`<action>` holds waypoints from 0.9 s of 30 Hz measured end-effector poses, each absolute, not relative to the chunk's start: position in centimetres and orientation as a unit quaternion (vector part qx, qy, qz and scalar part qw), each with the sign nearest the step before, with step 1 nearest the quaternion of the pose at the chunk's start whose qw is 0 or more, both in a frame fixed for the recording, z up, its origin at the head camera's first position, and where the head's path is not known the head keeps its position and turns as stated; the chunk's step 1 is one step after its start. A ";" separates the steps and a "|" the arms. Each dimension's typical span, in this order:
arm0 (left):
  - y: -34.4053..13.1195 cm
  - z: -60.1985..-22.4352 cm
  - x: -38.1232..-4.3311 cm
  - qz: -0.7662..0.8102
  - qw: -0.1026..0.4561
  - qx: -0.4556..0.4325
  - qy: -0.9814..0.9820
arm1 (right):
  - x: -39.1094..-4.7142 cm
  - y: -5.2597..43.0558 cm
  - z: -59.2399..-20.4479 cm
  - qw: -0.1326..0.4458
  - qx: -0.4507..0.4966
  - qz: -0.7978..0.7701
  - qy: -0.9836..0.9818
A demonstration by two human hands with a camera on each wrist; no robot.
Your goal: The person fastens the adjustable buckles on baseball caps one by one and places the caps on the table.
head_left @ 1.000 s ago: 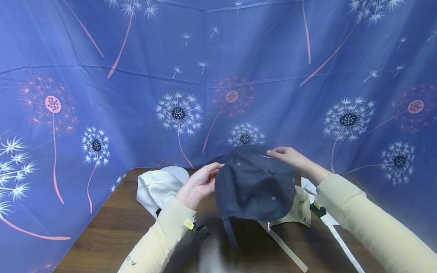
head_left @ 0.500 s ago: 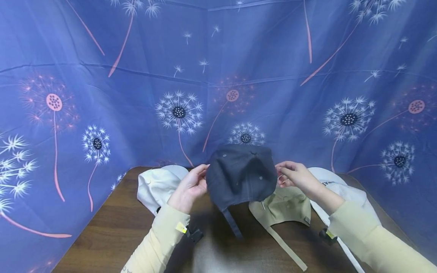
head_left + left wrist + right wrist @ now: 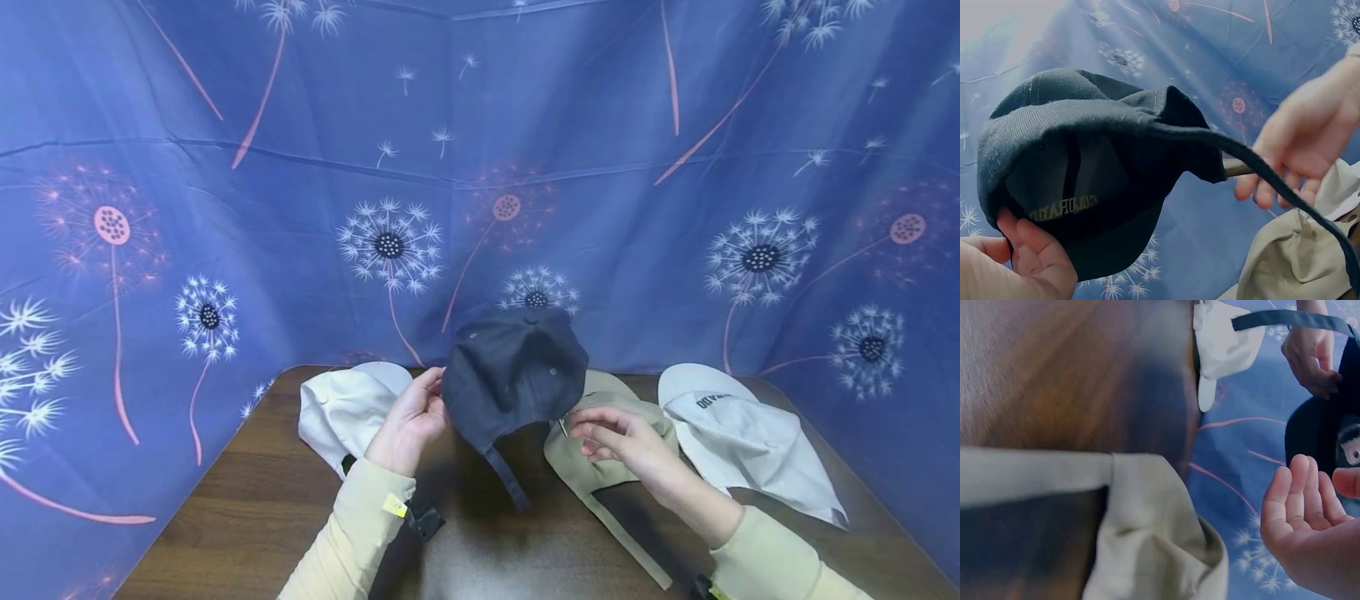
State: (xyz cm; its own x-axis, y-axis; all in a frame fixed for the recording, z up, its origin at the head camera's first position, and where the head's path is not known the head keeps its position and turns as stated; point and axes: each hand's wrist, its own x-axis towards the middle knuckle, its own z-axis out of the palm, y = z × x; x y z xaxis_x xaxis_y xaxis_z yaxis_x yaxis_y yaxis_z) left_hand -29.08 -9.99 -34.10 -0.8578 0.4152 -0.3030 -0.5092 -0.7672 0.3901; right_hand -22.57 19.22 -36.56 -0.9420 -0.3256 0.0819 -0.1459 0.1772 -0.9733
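Observation:
A dark navy cap [image 3: 513, 371] hangs above the table, its crown facing the head camera. My left hand [image 3: 408, 421] pinches its left edge; in the left wrist view the fingers [image 3: 1038, 250] reach inside the rim and light lettering shows on the inside. The cap's strap [image 3: 506, 479] dangles loose from the back opening. A small metal clasp [image 3: 563, 427] sticks out at the opening's right corner. Right beside that clasp is my right hand [image 3: 630, 442], with loosely bent fingers and nothing in its grasp. In the right wrist view its palm [image 3: 1310, 544] faces the cap.
Below the right hand lies a beige cap [image 3: 570, 458] with its strap [image 3: 630, 542] stretched toward the front. A white cap [image 3: 337, 412] sits at the left, another white cap [image 3: 772, 442] with dark lettering at the right. Behind the wooden table [image 3: 247, 500] hangs a blue dandelion-print cloth [image 3: 300, 250].
My right hand has let go of the cap's top right and come down to the clasp. The navy cap has shifted left and tilted, still in my left hand.

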 end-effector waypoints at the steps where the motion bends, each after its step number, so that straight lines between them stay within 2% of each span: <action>1: -10.0 -34.1 -29.1 0.936 0.247 -0.100 0.231 | -22.5 19.0 -36.9 0.063 -0.156 -0.625 0.762; 9: -10.0 -33.8 -29.1 0.942 0.250 -0.100 0.201 | -23.0 17.2 -38.5 0.004 -0.157 -0.650 0.743; 17: -10.0 -33.8 -29.2 0.943 0.252 -0.100 0.193 | -23.6 15.9 -38.8 0.003 -0.215 -0.687 0.694; 27: -10.5 -34.4 -29.3 0.949 0.248 -0.102 0.164 | -24.6 17.2 -39.8 0.014 -0.299 -0.765 0.570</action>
